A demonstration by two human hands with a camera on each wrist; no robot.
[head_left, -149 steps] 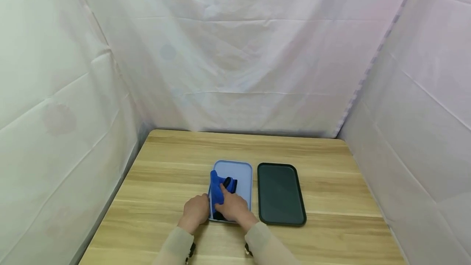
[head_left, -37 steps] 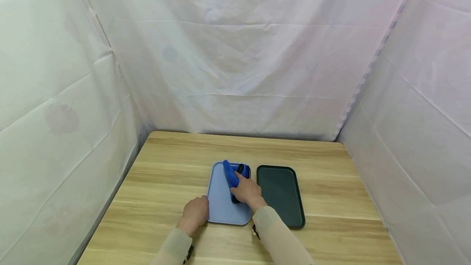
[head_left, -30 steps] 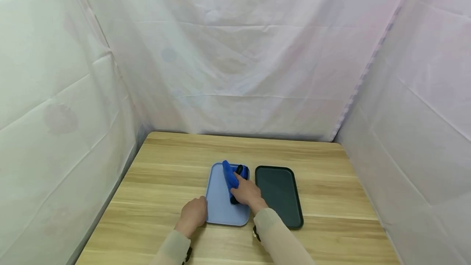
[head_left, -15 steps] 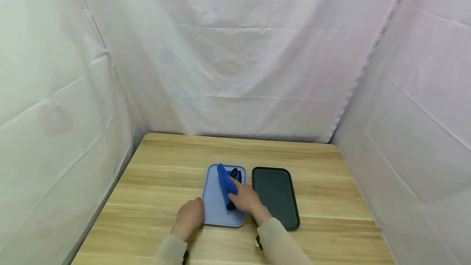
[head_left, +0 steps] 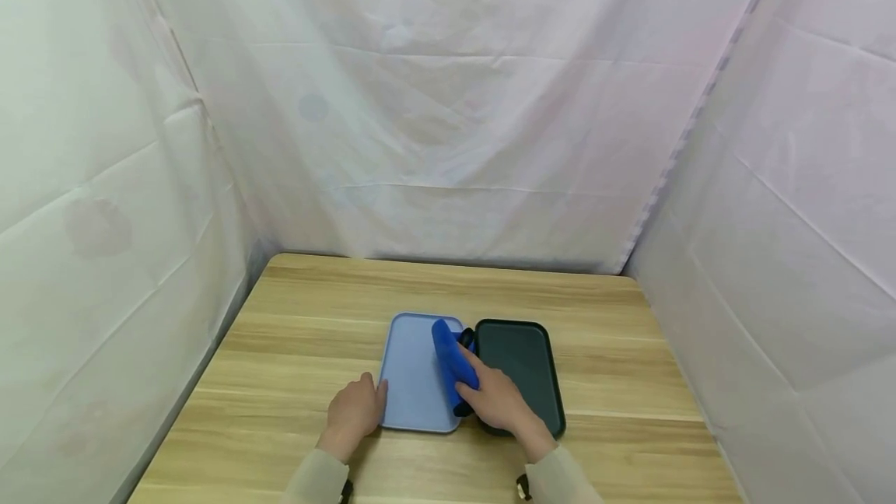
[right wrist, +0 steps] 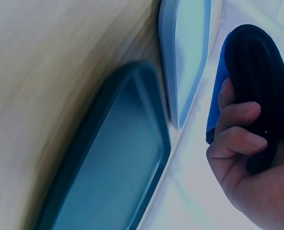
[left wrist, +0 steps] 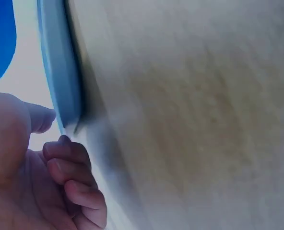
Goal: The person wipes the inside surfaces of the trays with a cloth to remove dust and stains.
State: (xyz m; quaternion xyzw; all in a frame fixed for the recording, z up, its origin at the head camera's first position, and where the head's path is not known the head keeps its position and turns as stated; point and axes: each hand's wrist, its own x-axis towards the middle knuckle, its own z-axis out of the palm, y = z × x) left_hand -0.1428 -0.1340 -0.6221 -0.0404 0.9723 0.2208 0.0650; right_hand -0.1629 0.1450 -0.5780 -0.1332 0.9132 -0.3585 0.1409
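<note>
Head cam: blue/blk bundle (head_left: 451, 358) is clasped in R grip (head_left: 498, 398); L grip (head_left: 353, 408) loosely curled at lt-blue tray (head_left: 414, 368), hold unclear.

- A blue-and-black, round-ended thing (head_left: 451, 360), slanting, held above the trays.
- A light blue, round-cornered tray (head_left: 413, 372), lying flat.
- A dark green, round-cornered tray (head_left: 521, 356), flat beside it.

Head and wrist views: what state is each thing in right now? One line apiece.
Light-blue tray: face up on the table
Dark green tray: face up, right of the light-blue tray
Blue-and-black object: gripped, apparently raised off both trays
Right hand: fingers curled round that object
Left hand: loosely curled beside the light-blue tray's left edge; contact unclear
White sheet: hanging, creased
</note>
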